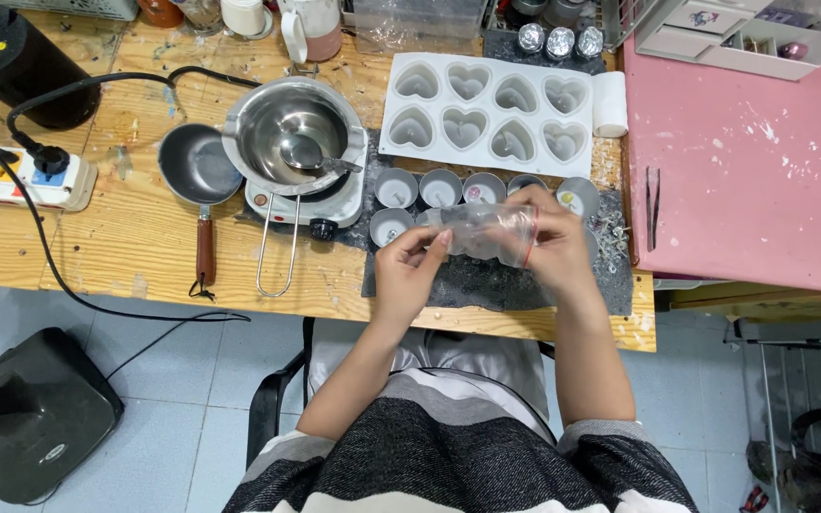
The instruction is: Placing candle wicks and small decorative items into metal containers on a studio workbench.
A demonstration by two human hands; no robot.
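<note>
Hands pinch a clear plastic bag [483, 231] over the table's front edge [525, 328], its long axis running left-right. Left hand [412, 271] grips its left end, right hand [555, 245] its right; small metal cups [439, 188] crowd just behind.

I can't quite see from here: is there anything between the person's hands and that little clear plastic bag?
Nothing visible. Both the left hand and the right hand already grip the clear plastic bag directly, one at each end, above the small metal cups.
</note>
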